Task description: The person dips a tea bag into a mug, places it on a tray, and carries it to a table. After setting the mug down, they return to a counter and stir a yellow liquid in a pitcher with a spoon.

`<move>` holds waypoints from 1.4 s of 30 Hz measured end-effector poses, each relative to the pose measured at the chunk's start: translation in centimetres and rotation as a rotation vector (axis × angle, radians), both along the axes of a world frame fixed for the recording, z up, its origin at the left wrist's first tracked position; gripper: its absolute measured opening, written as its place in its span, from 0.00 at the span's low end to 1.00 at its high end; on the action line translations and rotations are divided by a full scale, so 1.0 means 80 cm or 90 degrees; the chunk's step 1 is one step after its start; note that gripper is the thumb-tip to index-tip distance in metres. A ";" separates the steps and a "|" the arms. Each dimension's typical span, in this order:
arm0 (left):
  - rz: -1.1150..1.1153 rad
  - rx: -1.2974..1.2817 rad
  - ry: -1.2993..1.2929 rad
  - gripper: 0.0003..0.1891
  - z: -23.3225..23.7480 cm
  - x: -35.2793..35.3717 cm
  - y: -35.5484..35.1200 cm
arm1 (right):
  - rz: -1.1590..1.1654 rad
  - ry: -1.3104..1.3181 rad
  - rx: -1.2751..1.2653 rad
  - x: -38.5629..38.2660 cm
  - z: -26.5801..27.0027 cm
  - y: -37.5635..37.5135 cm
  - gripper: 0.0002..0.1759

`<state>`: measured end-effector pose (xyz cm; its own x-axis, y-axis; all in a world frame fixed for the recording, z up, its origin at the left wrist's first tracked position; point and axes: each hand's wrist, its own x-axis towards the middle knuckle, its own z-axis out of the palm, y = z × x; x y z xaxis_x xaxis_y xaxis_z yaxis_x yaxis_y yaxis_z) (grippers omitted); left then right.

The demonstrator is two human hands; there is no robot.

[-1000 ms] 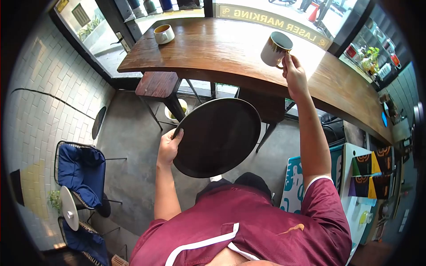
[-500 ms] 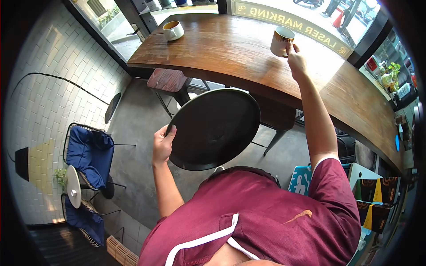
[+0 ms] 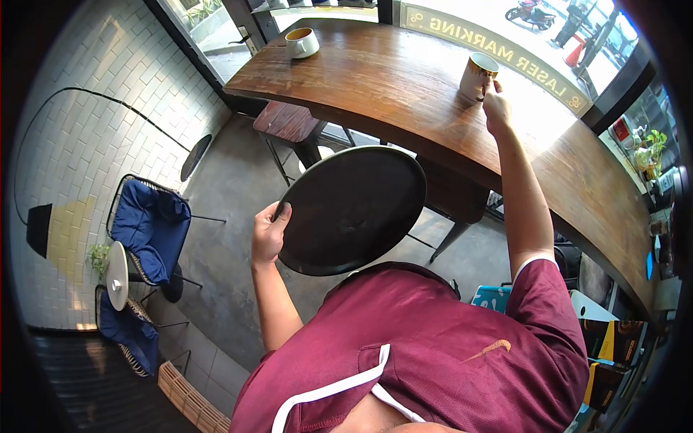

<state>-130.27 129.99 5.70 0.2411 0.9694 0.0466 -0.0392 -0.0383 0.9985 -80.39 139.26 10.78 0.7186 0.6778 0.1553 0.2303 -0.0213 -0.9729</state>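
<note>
With the left hand (image 3: 268, 237) gripping a tilted tray (image 3: 354, 211) by its rim, the right hand (image 3: 498, 110) pinches a mug (image 3: 473, 76) over or on the table (image 3: 390, 68), contact unclear, apparently positioning it, so any next move calls for steady fingers, well apart from cup 2 (image 3: 303, 47).

Bright daylight enters through the large clear glass window (image 3: 462, 14) beyond the long brown wooden counter (image 3: 375, 72), washing out the street outside and laying a white glare patch across the counter's right half. Below the counter, the round black plastic-looking tray (image 3: 354, 209) shows only a dull sheen. Wide-angle distortion bends the counter's edges, and around it the frame's corners fall into black.
</note>
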 end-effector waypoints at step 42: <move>0.445 0.121 -0.320 0.30 -0.013 -0.132 -0.260 | 0.765 0.377 0.028 -0.293 -0.142 -0.241 0.38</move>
